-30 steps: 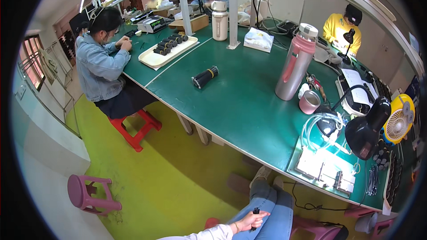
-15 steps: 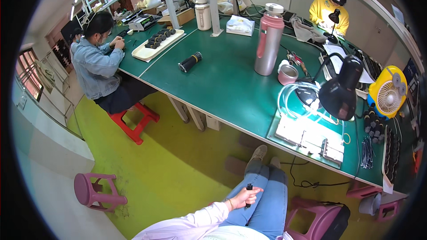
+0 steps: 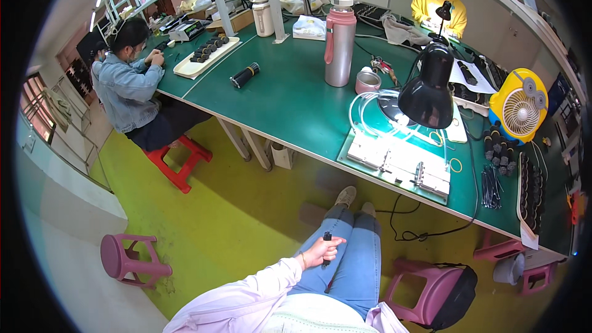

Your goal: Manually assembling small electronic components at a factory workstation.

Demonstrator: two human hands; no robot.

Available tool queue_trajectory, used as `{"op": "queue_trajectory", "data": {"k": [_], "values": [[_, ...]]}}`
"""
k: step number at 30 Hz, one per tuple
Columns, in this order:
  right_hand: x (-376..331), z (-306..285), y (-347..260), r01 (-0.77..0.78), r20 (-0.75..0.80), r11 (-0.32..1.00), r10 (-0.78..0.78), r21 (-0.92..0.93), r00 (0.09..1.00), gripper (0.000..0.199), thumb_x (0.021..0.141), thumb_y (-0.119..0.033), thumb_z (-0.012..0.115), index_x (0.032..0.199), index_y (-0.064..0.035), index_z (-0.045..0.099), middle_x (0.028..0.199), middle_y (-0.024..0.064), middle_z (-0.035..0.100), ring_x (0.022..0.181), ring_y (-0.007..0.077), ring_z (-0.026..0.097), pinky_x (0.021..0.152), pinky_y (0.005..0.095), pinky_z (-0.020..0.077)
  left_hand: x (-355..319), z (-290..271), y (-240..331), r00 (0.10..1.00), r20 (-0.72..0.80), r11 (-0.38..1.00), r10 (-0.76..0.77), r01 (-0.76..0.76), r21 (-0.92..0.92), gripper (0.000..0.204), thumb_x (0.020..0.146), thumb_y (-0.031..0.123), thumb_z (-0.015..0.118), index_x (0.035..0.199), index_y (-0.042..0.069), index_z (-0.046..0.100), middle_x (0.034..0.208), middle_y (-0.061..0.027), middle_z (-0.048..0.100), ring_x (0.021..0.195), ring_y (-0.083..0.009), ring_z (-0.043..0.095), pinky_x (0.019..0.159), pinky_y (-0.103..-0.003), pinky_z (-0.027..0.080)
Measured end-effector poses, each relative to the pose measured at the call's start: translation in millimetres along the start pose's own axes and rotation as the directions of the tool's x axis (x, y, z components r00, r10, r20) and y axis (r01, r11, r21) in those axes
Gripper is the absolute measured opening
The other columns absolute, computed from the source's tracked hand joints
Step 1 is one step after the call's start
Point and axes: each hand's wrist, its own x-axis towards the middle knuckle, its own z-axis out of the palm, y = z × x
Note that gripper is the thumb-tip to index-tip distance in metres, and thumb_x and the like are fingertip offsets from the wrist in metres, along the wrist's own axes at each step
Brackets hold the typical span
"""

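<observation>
My left hand [image 3: 319, 251] is closed around a short black stick-like piece [image 3: 327, 236], held upright over my thighs. Its ends show above and below my fingers; its exact kind I cannot make out. My right hand is out of view; only part of a pale pink sleeve [image 3: 387, 319] shows at the lower edge. In front of my knees, a bright metal fixture [image 3: 398, 161] lies at the table's near edge under a black desk lamp [image 3: 427, 89]. Clear tubing [image 3: 364, 114] coils behind the fixture.
On the green table [image 3: 265, 105] stand a pink-and-silver bottle [image 3: 339, 46], a yellow fan [image 3: 523, 108] and a tray of black parts [image 3: 206, 57]. A bundle of black rods [image 3: 245, 75] lies farther left. One co-worker [image 3: 132, 80] sits left, another [image 3: 439, 9] far right. A purple stool [image 3: 410, 287] stands beside me.
The view has shifted, so the table and its things appear farther left and slightly higher. My left hand keeps its hold on the black piece over my lap.
</observation>
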Motion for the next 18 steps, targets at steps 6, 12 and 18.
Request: {"op": "queue_trajectory", "data": {"k": [6,12,18], "values": [[13.2,20.2,-10.8,0.056,0.043,0.998,-0.055,-0.009,0.998,0.020,0.078,-0.030,0.049,0.067,-0.0143,0.049,0.051,0.0025,0.044,0.044,0.0164,0.040,0.039,0.0295,0.0332,-0.1,0.3,-2.7,1.000,-0.021,1.000,0.014,-0.013,0.027,0.019,0.087,0.014,0.045,0.101,0.001,0.049,0.050,0.0073,0.024,0.039,-0.0032,0.021,0.037,-0.019,0.019],[36.1,61.4,-26.1,0.111,0.101,0.994,-0.108,-0.023,0.989,0.018,0.078,-0.028,0.050,0.069,-0.0122,0.051,0.053,0.0029,0.045,0.047,0.0156,0.043,0.042,0.0290,0.0350,-3.2,3.5,2.6,0.999,-0.032,1.000,0.017,-0.017,0.024,0.019,0.087,0.013,0.045,0.101,0.000,0.048,0.050,0.0076,0.024,0.038,-0.0031,0.020,0.037,-0.019,0.020],[65.3,128.9,-48.3,0.170,0.188,0.985,-0.160,-0.042,0.969,0.016,0.078,-0.025,0.052,0.072,-0.0100,0.053,0.055,0.0032,0.047,0.049,0.0149,0.045,0.044,0.0285,0.0367,-1.5,2.9,0.1,1.000,-0.026,1.000,0.017,-0.016,0.021,0.020,0.087,0.013,0.045,0.102,0.000,0.047,0.050,0.0079,0.022,0.038,-0.0029,0.020,0.037,-0.019,0.019]]}}
